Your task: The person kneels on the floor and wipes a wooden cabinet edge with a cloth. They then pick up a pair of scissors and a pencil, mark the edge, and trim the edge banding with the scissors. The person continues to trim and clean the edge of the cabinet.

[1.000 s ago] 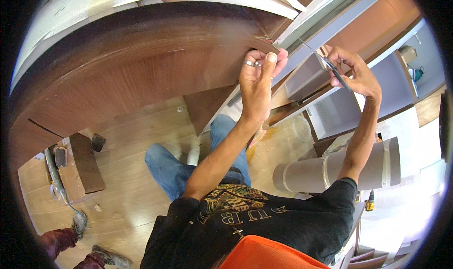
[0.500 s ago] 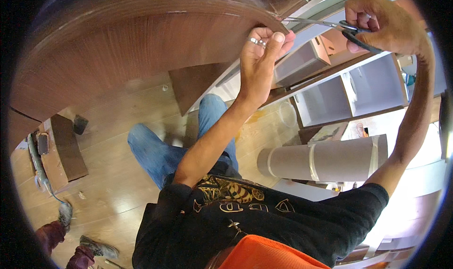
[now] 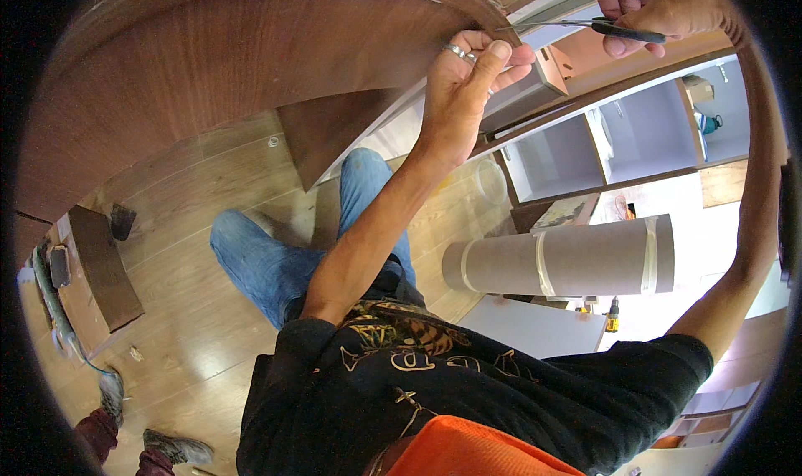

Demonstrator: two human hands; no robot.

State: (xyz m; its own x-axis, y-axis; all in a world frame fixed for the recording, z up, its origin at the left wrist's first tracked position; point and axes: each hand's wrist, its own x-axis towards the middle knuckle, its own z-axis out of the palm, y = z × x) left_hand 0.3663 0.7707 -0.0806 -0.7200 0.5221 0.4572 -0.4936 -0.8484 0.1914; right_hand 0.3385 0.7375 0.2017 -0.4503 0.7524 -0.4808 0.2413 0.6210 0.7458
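Scissors [image 3: 597, 27] have reached the edge strip [image 3: 494, 15]; room between hands [image 3: 464, 83].

Lt wood flr [image 3: 188, 317], brn box [image 3: 104, 267], sm dk block [image 3: 123, 222] nearby

Right hand [image 3: 666, 10] cropped above, co-worker's legs [image 3: 98, 433] cropped lower left

Panel [image 3: 251, 75] before the person [image 3: 476, 392], scissors [image 3: 614, 30] at its right end
Shelves [image 3: 643, 134] over there right, box [image 3: 102, 267] on the floor [image 3: 188, 309] left.
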